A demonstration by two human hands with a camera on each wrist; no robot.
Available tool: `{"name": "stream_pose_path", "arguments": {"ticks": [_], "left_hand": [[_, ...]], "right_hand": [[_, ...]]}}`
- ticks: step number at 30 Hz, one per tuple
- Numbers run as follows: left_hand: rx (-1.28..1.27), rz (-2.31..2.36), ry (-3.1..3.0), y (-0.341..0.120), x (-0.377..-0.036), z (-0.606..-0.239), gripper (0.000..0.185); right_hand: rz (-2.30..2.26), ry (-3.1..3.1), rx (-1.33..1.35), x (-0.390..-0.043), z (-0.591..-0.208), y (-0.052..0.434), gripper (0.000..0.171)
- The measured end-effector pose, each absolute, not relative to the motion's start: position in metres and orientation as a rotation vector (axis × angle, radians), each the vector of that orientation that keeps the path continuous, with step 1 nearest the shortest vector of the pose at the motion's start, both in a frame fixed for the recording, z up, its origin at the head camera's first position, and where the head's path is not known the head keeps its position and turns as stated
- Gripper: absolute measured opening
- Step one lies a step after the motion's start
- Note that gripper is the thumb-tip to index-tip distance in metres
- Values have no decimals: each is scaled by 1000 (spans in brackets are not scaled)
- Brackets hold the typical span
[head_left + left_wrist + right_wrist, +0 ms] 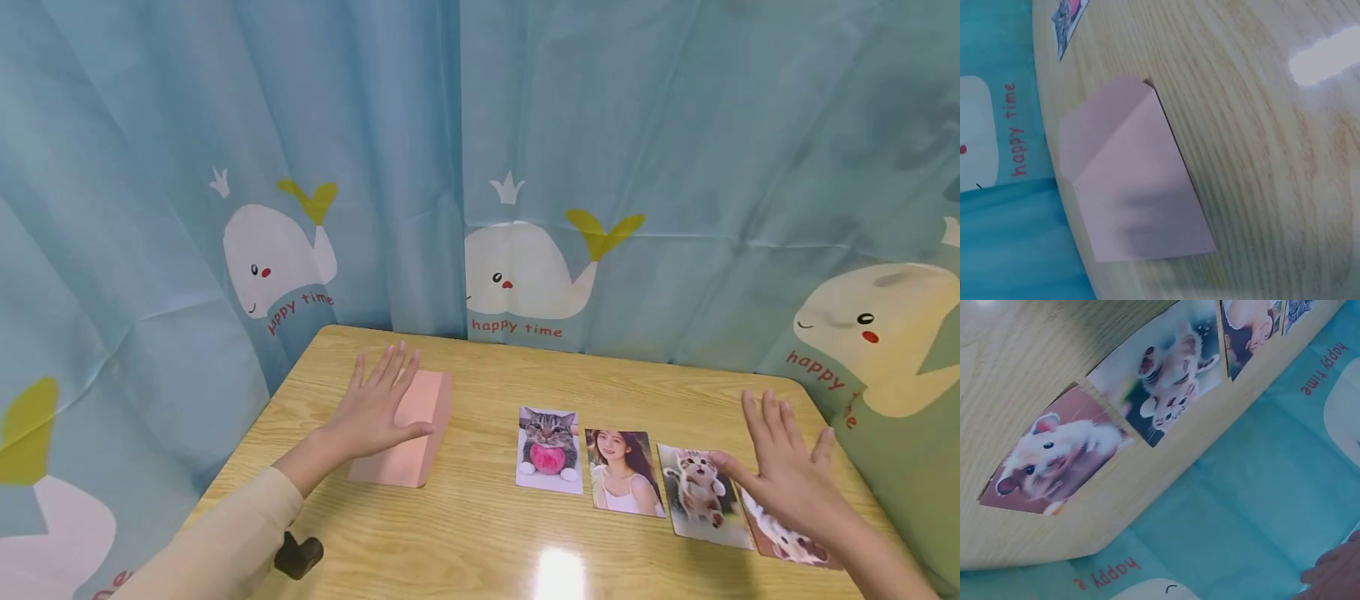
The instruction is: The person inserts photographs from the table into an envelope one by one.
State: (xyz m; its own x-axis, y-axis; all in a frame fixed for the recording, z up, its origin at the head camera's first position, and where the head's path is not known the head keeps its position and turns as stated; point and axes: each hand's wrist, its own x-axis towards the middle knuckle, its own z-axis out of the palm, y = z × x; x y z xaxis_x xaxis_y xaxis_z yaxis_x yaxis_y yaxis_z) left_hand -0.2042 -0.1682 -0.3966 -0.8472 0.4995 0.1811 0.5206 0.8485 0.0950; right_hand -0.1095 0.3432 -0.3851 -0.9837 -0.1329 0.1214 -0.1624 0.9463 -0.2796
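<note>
Left grip (377,417), right grip (793,473): fingers spread, empty. Hamster photo (1055,457), near right edge of worktop (450,542): careless sweep might dislodge it.

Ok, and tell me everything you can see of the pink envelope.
The envelope is plain pale pink and looks like paper. It lies flat on the left part of the table, its flap opened out toward the nearest photo. A straight crease parts flap from body, and the flap's outer corners slant. The left hand is spread over it, hiding some of it; whether they touch is unclear. Faint shadows cross the body.
</note>
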Motion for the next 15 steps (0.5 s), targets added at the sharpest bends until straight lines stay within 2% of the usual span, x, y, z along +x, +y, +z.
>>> {"name": "stream_pose_path", "arguments": {"ticks": [15], "left_hand": [[-690,-249,-2933,-181,-206,-401,99]], "right_hand": [[470,-3000,117,-109,-397,365,88]]}}
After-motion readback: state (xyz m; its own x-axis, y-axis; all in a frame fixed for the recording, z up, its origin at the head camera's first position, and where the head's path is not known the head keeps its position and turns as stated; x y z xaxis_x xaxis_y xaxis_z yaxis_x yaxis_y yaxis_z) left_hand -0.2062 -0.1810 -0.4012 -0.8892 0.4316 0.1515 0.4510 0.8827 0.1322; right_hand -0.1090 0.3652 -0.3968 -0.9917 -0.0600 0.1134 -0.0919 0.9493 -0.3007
